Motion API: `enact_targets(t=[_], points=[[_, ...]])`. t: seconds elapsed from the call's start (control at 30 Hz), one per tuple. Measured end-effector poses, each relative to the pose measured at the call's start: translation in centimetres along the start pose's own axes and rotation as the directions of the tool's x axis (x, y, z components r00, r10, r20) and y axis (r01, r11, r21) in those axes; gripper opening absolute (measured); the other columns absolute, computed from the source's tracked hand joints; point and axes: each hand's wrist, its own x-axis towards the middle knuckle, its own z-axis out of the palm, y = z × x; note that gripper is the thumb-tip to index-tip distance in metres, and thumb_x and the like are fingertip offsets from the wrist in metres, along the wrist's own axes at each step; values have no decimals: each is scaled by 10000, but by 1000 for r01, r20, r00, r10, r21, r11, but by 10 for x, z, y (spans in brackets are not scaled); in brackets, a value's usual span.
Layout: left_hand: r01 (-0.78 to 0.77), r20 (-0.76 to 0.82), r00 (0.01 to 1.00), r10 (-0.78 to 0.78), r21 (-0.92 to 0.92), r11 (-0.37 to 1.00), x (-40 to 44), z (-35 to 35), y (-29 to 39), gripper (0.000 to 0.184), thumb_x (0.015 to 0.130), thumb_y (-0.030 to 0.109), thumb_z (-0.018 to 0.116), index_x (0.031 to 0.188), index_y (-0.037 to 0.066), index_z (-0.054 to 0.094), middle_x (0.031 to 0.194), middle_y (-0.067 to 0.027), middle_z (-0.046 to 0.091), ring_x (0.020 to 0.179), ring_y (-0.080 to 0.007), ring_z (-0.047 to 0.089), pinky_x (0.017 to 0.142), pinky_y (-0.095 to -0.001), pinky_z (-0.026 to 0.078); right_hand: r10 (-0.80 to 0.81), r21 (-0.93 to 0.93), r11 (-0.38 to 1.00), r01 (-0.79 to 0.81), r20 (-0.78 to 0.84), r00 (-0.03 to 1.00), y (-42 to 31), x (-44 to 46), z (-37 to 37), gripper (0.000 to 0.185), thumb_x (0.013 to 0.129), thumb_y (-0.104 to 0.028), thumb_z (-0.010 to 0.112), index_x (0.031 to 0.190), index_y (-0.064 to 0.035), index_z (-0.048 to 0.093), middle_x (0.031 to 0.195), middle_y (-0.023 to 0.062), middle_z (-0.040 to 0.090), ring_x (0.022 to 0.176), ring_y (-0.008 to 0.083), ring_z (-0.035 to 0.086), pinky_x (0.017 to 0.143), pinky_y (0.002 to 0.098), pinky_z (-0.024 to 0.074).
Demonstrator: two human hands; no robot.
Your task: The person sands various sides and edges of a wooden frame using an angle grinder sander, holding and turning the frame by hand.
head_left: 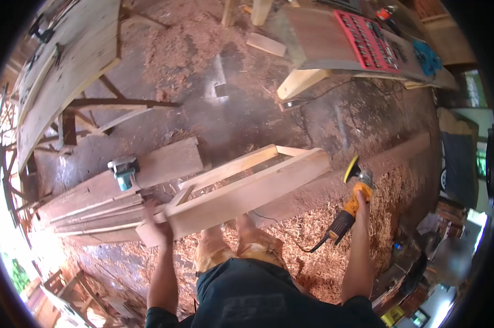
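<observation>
My right hand (361, 205) is wrapped round an orange and black angle grinder (349, 212) with a yellow backing disc tilted upward, apart from the wood. A black cord trails from its rear end. In front of my legs is a pale wooden frame (247, 191), its wide board facing me and narrower rails behind. My left hand (158, 225) is at the left end of this frame, smeared by motion; whether its fingers grip the board cannot be made out. Beyond that hand, a teal power tool (125, 172) with a grey base rests on the planks.
Long planks (165, 161) lie at left below the frame. Wood shavings (334, 262) cover much of the floor. A workbench (77, 60) stands at upper left. At upper right, a wooden bench (318, 41) carries a red tool tray (364, 41) and a blue item (426, 56).
</observation>
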Motion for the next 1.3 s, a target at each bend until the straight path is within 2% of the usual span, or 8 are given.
enact_targets(t=[0.07, 0.13, 0.17, 0.27, 0.5, 0.93, 1.03, 1.3], points=[[16, 377, 919, 115, -328, 945, -23, 33, 78, 425, 879, 85, 696, 1291, 22, 613, 1238, -176, 664, 1110, -308, 642, 990, -422, 492, 83, 79, 993, -83, 5, 997, 16, -15, 1, 400, 945, -243, 713, 1255, -64, 535, 1017, 80, 625, 761, 215, 655, 652, 364, 584], [95, 891, 347, 293, -344, 934, -9, 14, 220, 554, 882, 182, 713, 1404, 64, 567, 1302, -195, 638, 1087, -347, 664, 923, -422, 544, 106, 68, 992, -107, 27, 994, 20, -44, 12, 373, 950, -274, 701, 1225, -64, 564, 972, 84, 633, 765, 224, 655, 652, 376, 584], [-184, 691, 302, 657, -634, 751, -66, 55, 216, 657, 900, 259, 705, 1492, 87, 477, 1406, -185, 580, 1190, -325, 622, 961, -435, 535, 110, 84, 990, -111, 16, 994, 29, -53, 13, 372, 951, -288, 695, 1218, -64, 568, 950, 88, 634, 757, 228, 655, 645, 376, 583], [-238, 453, 197, 870, -838, 490, -89, 44, 292, 689, 872, 263, 702, 1497, 112, 454, 1474, -172, 518, 1181, -323, 631, 958, -408, 566, 78, 136, 987, -85, 52, 996, 49, -83, 20, 356, 956, -317, 671, 1189, -67, 572, 904, 101, 637, 746, 229, 654, 626, 369, 579], [-329, 392, -84, 916, -879, 346, -73, 25, 271, 565, 879, 154, 559, 1435, 105, 475, 1457, -137, 510, 974, -281, 722, 742, -372, 632, 164, 184, 969, -164, 18, 986, 77, -137, 4, 341, 961, -335, 654, 1157, -73, 557, 889, 114, 626, 745, 251, 651, 634, 377, 580], [401, 586, 147, 797, -772, 494, -57, -12, 242, 754, 814, 219, 788, 1482, 94, 462, 1274, -212, 618, 953, -356, 709, 819, -453, 574, 142, 227, 964, -137, -7, 990, 73, -200, 40, 346, 964, -364, 631, 1112, -56, 579, 870, 110, 642, 734, 245, 651, 626, 382, 565], [522, 760, -183, 624, -463, 716, -50, -14, 242, 847, 860, 188, 776, 1570, 115, 321, 1109, -192, 719, 936, -356, 726, 819, -429, 573, 102, 173, 979, -109, 47, 994, 64, -205, 54, 339, 966, -355, 636, 1114, -55, 585, 878, 104, 644, 732, 241, 652, 622, 378, 566], [224, 854, -128, 504, -470, 854, -17, -8, 238, 856, 805, 361, 822, 1508, 79, 423, 1136, -201, 705, 1009, -389, 686, 895, -503, 535, 23, -130, 991, -5, 131, 991, 27, -160, 65, 380, 961, -236, 658, 1261, -44, 525, 961, 101, 631, 767, 223, 655, 657, 365, 571]])
